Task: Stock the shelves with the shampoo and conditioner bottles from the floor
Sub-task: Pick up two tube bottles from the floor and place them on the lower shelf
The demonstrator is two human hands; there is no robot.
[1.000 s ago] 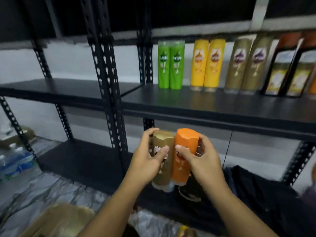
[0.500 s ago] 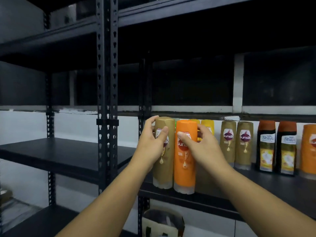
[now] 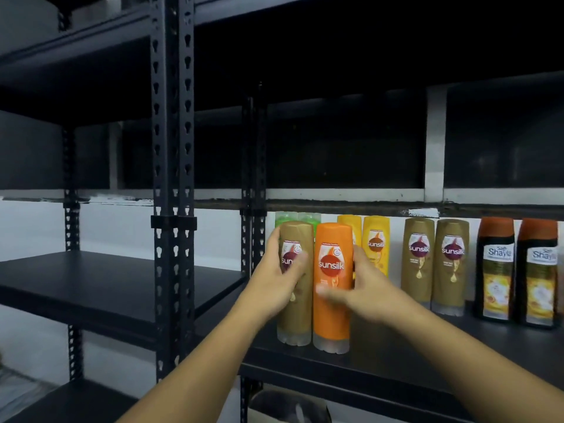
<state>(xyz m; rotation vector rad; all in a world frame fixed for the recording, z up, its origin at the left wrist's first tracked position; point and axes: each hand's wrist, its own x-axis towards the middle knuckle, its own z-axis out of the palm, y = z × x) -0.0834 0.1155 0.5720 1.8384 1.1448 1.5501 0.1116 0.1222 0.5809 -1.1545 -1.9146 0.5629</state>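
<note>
My left hand [image 3: 279,277] grips a brown Sunsilk bottle [image 3: 296,312], and my right hand [image 3: 363,288] grips an orange Sunsilk bottle [image 3: 332,319] beside it. Both bottles stand upright, cap down, near the front edge of the black shelf [image 3: 396,364]. Whether their caps touch the shelf I cannot tell. Behind them along the back stand two green bottles [image 3: 297,216], mostly hidden, two yellow bottles [image 3: 377,242], two more brown Sunsilk bottles [image 3: 435,264] and two dark Shayla bottles [image 3: 515,270].
A perforated black upright post [image 3: 172,178] rises left of my hands. Left of it runs another black shelf [image 3: 91,285] at the same height, with nothing on it. A dark shelf [image 3: 335,32] hangs overhead. A bag [image 3: 287,406] shows below.
I raised both bottles from below the shelf up to its level and moved them in over its front edge. The view tilted upward from the floor to the shelves.
</note>
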